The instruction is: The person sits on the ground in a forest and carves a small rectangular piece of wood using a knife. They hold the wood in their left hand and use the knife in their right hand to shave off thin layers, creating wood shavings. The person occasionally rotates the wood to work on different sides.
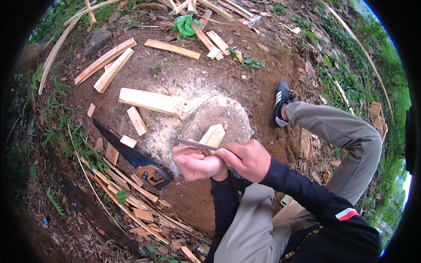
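Both my hands are together over a dusty round stump top [239, 114]. A slim, flat grey metal strip [193, 143] runs leftward from my right hand [247, 160], whose thumb and fingers pinch its near end. Turned palm up beneath the strip, my left hand [197, 164] has its fingers curled against it. Whether the strip has a handle is hidden by my grip. Just beyond my hands is a pale wooden piece with a pointed end [214, 133]; its near end is covered.
A handsaw [131, 153] lies on the soil to the left, near a small wood block [128, 141]. A thick plank [151, 101] rests in sawdust. Wood strips [171, 48] and a green plastic bag [186, 25] are farther off. My shod foot [280, 103] is at the right.
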A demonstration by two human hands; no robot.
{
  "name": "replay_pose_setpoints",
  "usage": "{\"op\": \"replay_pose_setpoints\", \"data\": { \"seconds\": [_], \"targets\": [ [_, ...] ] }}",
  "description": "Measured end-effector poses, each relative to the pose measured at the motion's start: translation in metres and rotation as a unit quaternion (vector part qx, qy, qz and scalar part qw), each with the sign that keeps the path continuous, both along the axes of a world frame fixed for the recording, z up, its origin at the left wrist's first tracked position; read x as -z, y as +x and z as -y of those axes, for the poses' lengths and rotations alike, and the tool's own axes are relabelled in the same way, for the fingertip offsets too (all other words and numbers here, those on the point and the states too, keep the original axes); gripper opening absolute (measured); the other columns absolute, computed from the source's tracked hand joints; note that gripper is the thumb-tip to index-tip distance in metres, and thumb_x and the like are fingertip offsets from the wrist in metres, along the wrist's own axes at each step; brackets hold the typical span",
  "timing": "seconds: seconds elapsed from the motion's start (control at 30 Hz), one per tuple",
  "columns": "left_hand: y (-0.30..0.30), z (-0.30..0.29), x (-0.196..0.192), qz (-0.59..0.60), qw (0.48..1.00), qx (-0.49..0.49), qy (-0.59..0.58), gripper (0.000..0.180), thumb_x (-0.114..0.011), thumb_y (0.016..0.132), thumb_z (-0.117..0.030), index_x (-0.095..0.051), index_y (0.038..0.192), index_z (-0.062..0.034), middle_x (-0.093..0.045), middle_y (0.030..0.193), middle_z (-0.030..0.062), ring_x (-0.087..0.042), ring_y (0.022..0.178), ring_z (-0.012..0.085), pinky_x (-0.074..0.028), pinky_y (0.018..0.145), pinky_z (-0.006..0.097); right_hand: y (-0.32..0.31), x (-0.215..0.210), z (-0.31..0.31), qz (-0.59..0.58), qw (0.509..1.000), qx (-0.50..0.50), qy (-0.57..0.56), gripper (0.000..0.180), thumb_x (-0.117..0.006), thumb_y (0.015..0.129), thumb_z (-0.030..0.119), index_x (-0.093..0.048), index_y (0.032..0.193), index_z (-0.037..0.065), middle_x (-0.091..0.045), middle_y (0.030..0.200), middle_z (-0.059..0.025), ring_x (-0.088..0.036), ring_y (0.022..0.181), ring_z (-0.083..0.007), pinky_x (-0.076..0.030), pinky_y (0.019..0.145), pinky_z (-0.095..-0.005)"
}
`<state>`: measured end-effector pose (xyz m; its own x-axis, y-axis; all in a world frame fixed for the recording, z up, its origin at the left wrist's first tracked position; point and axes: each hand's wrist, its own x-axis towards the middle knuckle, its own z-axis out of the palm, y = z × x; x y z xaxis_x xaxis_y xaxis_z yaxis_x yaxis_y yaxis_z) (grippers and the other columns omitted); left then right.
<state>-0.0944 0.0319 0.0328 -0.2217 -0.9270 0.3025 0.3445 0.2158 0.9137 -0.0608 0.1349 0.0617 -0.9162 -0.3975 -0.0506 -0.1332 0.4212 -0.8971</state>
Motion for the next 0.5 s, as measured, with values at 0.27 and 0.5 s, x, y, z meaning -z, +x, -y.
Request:
{"op": "replay_pose_setpoints", "data": {
  "seconds": [0.27, 0.5],
  "targets": [
    [0.006, -0.003, 0.006, 0.013, 0.996, 0.015, -0.086, 0.045, -0.043, 0.1, -0.022, -0.033, 0.058, -0.0115, -0.031, 0.052, -0.0014, -0.036, 0.054, 0.0147, -0.037, 0.063, 0.034, -0.002, 0.009, -0.011, 0.004, 1.0, 0.002, 0.029, 0.038, -0.056, 0.1, 0.035, -0.066, 0.077, 0.006, -0.058, 0.059, -0.0181, -0.061, 0.055, -0.038, -0.049, 0.052, -0.0455],
    [0.01, -0.004, 0.007, 0.033, 0.995, 0.027, -0.093, 0.044, -0.043, 0.099, -0.019, -0.034, 0.057, -0.01, -0.033, 0.051, -0.0003, -0.036, 0.052, 0.0153, -0.034, 0.061, 0.034, -0.001, 0.024, -0.018, 0.027, 0.996, 0.025, 0.083, 0.035, -0.056, 0.1, 0.034, -0.071, 0.084, 0.007, -0.059, 0.061, -0.0198, -0.062, 0.055, -0.0391, -0.05, 0.052, -0.0453]
  ]
}}
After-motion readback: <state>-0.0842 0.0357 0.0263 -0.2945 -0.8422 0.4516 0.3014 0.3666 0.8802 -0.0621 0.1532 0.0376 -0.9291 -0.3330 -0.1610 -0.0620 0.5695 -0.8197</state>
